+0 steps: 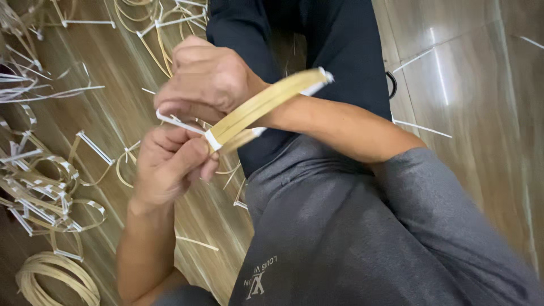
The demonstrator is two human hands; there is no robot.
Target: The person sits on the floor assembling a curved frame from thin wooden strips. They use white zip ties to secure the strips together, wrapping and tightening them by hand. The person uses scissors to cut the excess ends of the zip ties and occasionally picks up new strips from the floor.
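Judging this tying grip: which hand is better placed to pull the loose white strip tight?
Probably the right hand: its fingers appear closed on the free end of the white strip. The left hand pinches the cane bundle at the wrap, so it looks busy steadying it.

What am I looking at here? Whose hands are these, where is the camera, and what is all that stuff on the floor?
There is no machine: a person wears a camera on the head, looking down at their own two hands. The left hand and the right hand together hold a bent hoop of pale cane strips, bound with a white plastic tie. On the wooden floor lie more tied cane hoops and a plain cane coil. The grey clothing is the person's own.
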